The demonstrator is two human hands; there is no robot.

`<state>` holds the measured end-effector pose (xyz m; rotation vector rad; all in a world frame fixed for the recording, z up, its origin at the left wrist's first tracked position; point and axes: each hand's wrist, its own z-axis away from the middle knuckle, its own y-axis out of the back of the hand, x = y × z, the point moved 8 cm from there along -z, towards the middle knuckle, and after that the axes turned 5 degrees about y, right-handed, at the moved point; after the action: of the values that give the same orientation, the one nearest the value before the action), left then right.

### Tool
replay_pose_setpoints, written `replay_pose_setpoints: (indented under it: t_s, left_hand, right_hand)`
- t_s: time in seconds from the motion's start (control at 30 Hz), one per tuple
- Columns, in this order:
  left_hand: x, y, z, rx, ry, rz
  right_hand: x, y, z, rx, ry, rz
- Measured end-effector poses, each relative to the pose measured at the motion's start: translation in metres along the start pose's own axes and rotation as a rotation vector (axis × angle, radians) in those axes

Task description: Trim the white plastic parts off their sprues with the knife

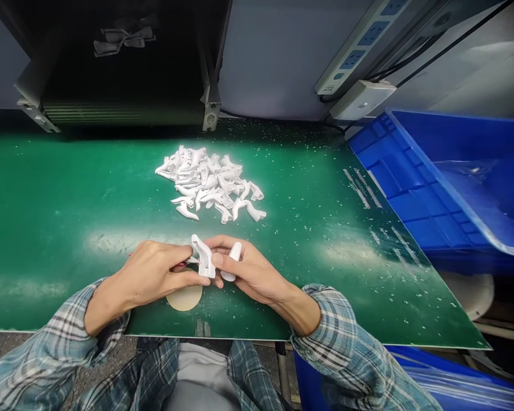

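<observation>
My right hand (251,271) grips a white moulded plastic part (204,260), with a rounded white end (232,261) of the same piece or a second one showing beside my fingers. My left hand (148,274) is closed around a thin tool with a red handle (179,265), whose metal tip meets the white part. Its shape is partly hidden by my fingers. A round tan pad (184,298) lies under my wrists. Farther out, a loose pile of similar white plastic parts (208,182) sits on the green mat (60,228), beyond both hands.
A blue plastic crate (437,182) stands at the mat's right edge, and another blue bin (411,382) sits below it. A power strip (360,51) and cables run along the back right. White shavings speckle the mat, and a dark shelf stands behind it.
</observation>
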<state>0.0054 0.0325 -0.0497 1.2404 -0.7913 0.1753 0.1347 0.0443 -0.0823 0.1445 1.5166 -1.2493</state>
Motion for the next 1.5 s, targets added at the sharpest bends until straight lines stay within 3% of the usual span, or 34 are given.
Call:
replay_pose_setpoints:
  t_s: [0.13,0.23,0.33,0.43,0.6,0.67,0.77,0.9,0.97,1.07,1.17,1.5]
  left_hand:
    - [0.001,-0.004,0.001,-0.1,-0.016,0.228]
    - [-0.017,0.013,-0.005,0.066,0.083,0.217]
    - [-0.048,0.034,-0.018,0.278,0.245,-0.026]
    - [-0.076,0.039,-0.04,0.3,0.312,-0.234]
    - [-0.099,0.045,-0.061,0.332,0.32,-0.239]
    - [-0.092,0.052,-0.055,0.4,0.333,-0.225]
    - [-0.063,0.053,-0.036,0.483,0.312,-0.166]
    - [-0.016,0.027,-0.017,0.415,0.143,0.14]
    - [0.0,0.018,-0.01,0.406,0.062,0.161]
    - [0.018,0.016,-0.002,0.468,-0.08,0.02]
    - [0.028,0.012,0.002,0.448,-0.201,-0.119]
    - [0.027,-0.001,0.0,0.344,-0.205,-0.126]
  right_hand:
    - [0.001,0.005,0.0,0.025,-0.007,0.0]
    - [-0.002,0.015,0.0,0.094,0.029,-0.036]
    - [-0.007,0.022,-0.002,0.155,0.069,-0.129]
    - [-0.008,0.027,-0.003,0.221,0.074,-0.202]
    - [-0.002,0.035,-0.004,0.289,0.071,-0.12]
    - [0.002,0.033,-0.007,0.244,0.069,-0.033]
    - [0.003,0.029,-0.01,0.219,0.113,0.115]
    - [-0.008,0.029,-0.008,0.262,0.24,0.283]
    - [-0.021,0.028,-0.003,0.276,0.361,0.436]
    - [-0.046,0.017,0.011,0.246,0.682,0.77]
    - [-0.053,0.002,0.022,0.166,0.89,1.042]
    - [-0.05,-0.01,0.028,0.143,0.969,1.339]
